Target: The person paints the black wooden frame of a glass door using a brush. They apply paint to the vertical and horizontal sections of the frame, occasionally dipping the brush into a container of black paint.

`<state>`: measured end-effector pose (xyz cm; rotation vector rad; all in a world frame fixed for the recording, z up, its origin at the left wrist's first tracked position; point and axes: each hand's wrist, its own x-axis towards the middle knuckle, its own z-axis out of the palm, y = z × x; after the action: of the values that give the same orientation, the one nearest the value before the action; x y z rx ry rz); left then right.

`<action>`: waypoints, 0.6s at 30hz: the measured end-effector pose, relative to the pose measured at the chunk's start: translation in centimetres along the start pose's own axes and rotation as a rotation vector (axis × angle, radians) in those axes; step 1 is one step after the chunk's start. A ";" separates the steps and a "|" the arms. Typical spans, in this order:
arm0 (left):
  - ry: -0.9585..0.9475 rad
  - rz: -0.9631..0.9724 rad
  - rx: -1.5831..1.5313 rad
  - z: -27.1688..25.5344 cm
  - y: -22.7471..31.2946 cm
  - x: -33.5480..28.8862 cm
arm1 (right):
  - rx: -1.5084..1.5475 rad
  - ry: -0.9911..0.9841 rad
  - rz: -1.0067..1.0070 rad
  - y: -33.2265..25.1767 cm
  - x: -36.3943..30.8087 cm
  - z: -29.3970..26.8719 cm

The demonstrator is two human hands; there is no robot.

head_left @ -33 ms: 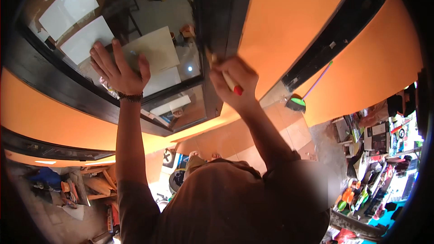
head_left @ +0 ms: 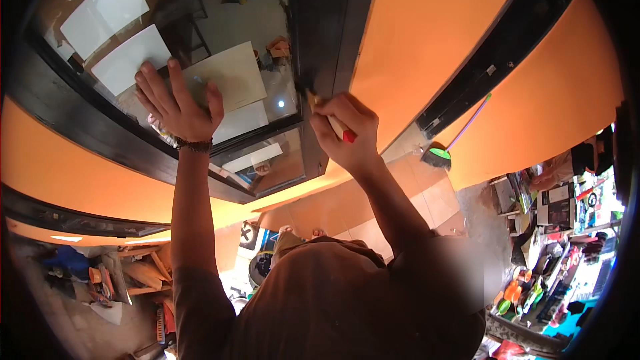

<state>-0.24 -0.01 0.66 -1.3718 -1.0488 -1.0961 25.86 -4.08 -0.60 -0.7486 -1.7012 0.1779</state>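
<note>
My right hand [head_left: 347,123] is closed around a paintbrush [head_left: 341,129] with a pale handle and a red end. Its dark bristles meet the inner edge of the black window frame [head_left: 328,33], beside the glass. With fingers spread, my left hand [head_left: 179,107] lies against the glass pane [head_left: 227,20] and holds nothing; a dark bracelet circles that wrist. Around it, a white sheet [head_left: 127,60] and a beige sheet [head_left: 230,77] show on or behind the glass; I cannot tell which.
Orange wall [head_left: 427,13] surrounds the frame, with another black frame [head_left: 497,53] to the right. A broom [head_left: 438,155] with a purple handle leans at the wall's foot. Cluttered shelves [head_left: 553,227] stand at the right, and wooden pieces [head_left: 143,270] lie at the lower left.
My right hand and the brush have shifted slightly, the bristles now a little lower along the frame's edge. My left hand stays spread on the glass.
</note>
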 end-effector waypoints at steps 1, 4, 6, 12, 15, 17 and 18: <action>0.006 -0.004 -0.008 0.4 0.3 0.3 | 0.080 0.046 -0.045 0.9 -0.3 0.2; 0.038 0.009 -0.011 0.3 0.0 0.2 | 0.102 0.403 -0.116 -1.7 2.2 0.0; 0.034 0.008 -0.007 0.3 0.0 0.4 | 0.046 0.503 -0.195 -1.7 3.4 -0.2; 0.018 -0.004 0.013 0.1 0.0 0.1 | -0.019 -0.190 0.121 1.0 1.1 -1.7; 0.010 -0.007 0.018 -0.1 0.0 0.1 | 0.074 -0.005 -0.204 -0.8 7.3 -3.3; 0.015 -0.010 0.011 0.3 0.2 0.4 | 0.078 0.220 -0.564 -1.7 11.6 -4.2; 0.013 -0.004 0.018 0.4 0.4 0.2 | 0.075 0.219 -0.567 -2.1 13.3 -4.3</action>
<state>0.19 0.34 0.81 -1.3464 -1.0502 -1.0950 27.89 0.61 12.51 -0.2000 -1.6194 -0.2261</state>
